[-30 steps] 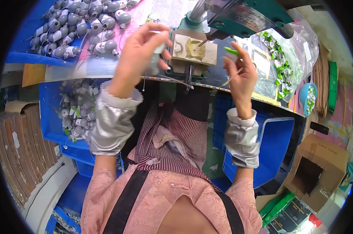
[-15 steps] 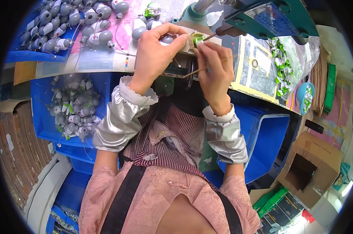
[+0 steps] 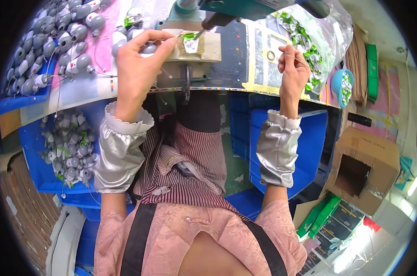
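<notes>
A small green-and-white printed piece (image 3: 190, 43) lies on a brown pad on the pale block under the teal press (image 3: 185, 18). At the block's left edge is my left hand (image 3: 139, 64), thumb and index finger pinched together; what they hold is too small to make out. A grey-and-white bulb-shaped part (image 3: 148, 48) shows partly behind that hand, and a thin wire hangs below it. My right hand (image 3: 293, 76) is raised over the right side of the table, fingers closed around a thin brown stick, near a pile of green-and-white pieces (image 3: 305, 50).
Grey bulb-shaped parts with wires (image 3: 45, 46) heap up at the far left. More fill a blue bin (image 3: 31, 161) below the table. A blue bowl (image 3: 338, 87) of small pieces stands at the right edge, above an open cardboard box (image 3: 374, 161).
My right hand has left the green-and-white piece and moved right, toward the pile. My left hand stays by the block. The whole view has shifted, with the press now further left.
</notes>
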`<state>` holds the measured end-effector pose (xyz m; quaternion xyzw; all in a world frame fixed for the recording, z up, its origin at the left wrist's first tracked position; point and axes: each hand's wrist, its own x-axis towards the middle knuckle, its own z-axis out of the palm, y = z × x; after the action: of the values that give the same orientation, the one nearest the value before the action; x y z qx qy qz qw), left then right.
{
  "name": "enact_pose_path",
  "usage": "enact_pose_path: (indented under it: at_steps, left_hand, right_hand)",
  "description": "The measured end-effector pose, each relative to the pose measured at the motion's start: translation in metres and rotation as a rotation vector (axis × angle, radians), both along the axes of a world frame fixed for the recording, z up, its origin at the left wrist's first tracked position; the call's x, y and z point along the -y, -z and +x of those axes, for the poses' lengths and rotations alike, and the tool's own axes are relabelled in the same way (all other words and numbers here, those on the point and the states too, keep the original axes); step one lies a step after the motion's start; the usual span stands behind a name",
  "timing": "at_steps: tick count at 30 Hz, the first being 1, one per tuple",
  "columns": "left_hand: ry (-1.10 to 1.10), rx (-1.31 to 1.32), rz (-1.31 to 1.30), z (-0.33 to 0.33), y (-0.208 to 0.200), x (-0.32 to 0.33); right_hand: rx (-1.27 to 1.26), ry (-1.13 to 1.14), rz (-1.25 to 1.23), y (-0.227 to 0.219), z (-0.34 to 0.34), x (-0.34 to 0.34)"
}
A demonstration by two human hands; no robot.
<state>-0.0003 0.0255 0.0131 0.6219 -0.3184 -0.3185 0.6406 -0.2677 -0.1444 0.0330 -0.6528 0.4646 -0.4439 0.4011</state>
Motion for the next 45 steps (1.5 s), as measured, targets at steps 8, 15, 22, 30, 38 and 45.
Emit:
enact_pose_path:
  at_steps: [8,15,22,30,38,45]
  left_hand:
    - [-0.010,-0.002,0.002,-0.002,0.003,0.002]
    - [0.008,0.101,0.056,-0.005,-0.005,-0.005]
    - [-0.021,0.840,-0.137,-0.037,-0.018,-0.021]
    - [0.064,1.080,-0.046,-0.055,-0.001,-0.022]
    - [0.064,1.080,-0.018,-0.057,-0.002,-0.020]
    - [0.035,1.087,-0.013,-0.060,0.000,-0.021]
  right_hand:
    - [-0.140,0.073,-0.117,0.030,-0.035,0.037]
    - [-0.427,0.120,-0.183,0.033,-0.025,0.032]
    - [-0.228,0.055,-0.145,0.032,-0.013,0.035]
    - [0.292,-0.376,0.367,-0.010,0.105,-0.057]
    - [0.026,-0.373,0.016,0.011,0.125,-0.061]
    - [-0.188,-0.384,-0.196,0.010,0.127,-0.059]
